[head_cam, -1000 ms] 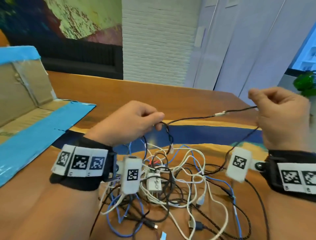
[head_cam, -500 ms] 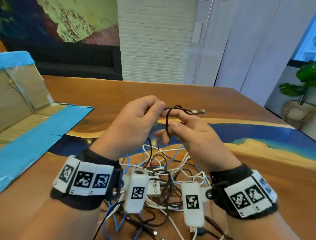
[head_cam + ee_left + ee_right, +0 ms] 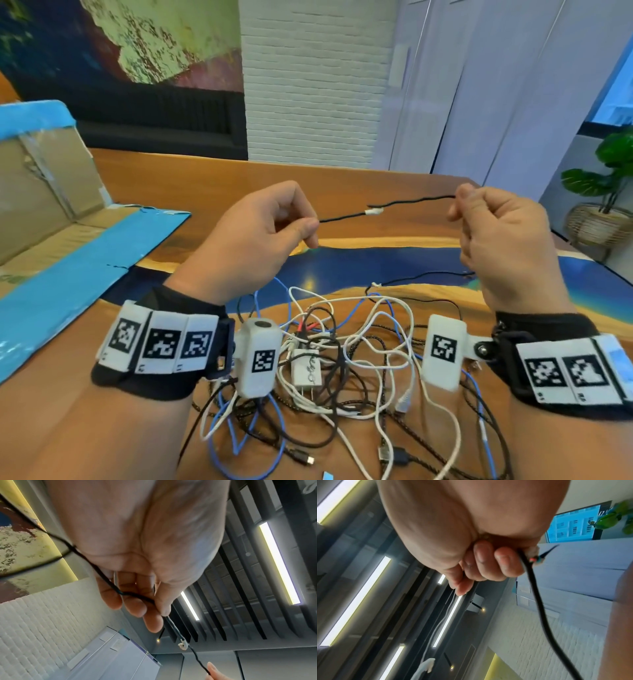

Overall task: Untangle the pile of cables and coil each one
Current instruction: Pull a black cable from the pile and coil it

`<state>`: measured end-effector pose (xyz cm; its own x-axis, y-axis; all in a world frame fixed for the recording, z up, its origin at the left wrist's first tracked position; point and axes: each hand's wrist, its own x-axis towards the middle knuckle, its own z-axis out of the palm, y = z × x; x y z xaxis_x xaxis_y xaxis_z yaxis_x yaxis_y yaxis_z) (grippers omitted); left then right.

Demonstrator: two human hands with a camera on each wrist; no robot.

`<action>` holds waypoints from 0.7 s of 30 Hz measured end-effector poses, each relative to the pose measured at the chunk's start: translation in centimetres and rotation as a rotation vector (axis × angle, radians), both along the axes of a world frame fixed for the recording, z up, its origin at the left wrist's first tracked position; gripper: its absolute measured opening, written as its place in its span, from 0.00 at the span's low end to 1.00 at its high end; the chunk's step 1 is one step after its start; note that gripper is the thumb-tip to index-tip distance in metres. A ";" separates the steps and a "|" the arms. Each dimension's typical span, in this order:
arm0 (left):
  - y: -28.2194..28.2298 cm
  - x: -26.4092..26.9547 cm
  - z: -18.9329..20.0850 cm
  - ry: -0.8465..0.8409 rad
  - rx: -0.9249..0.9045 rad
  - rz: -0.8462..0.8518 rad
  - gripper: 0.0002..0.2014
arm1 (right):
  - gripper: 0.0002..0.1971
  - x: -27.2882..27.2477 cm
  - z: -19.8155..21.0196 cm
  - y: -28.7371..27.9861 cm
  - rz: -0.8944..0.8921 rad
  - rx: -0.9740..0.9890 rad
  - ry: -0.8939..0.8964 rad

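Observation:
A thin black cable [image 3: 411, 200] with a small white tag [image 3: 374, 211] runs taut in the air between my two hands. My left hand [image 3: 310, 228] pinches its left part between thumb and fingers. My right hand [image 3: 457, 205] pinches the right part, and the cable drops from that fist [image 3: 537, 601] toward the table. In the left wrist view the black cable [image 3: 137, 595] crosses my curled fingers. Below both hands lies the tangled pile [image 3: 342, 359] of white, black and blue cables, with a white plug adapter [image 3: 306, 371] in it.
The wooden table [image 3: 342, 181] has a blue painted band across its middle. An opened cardboard box [image 3: 44, 212] with blue tape lies at the left. A potted plant [image 3: 606, 192] stands past the table's right edge. A USB plug [image 3: 385, 455] lies at the pile's near edge.
Half a second ago my hands were close together on a small loop of the black cable. They have since moved apart, drawing the cable out straight between them.

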<state>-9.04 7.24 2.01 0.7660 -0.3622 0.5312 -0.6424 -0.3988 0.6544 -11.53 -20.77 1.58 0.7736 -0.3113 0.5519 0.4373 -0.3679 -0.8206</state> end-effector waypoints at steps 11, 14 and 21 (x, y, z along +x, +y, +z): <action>-2.5 -0.8 -0.6 -0.071 -0.034 0.099 0.06 | 0.27 -1.4 -0.1 5.8 -0.023 -0.675 0.058; -2.6 -1.3 -0.4 -0.093 -0.044 0.060 0.06 | 0.15 -1.7 -0.5 8.0 0.058 -0.702 0.036; -0.1 -0.4 -0.1 0.092 0.292 0.160 0.20 | 0.11 -1.8 1.0 3.6 -0.027 -0.397 -0.146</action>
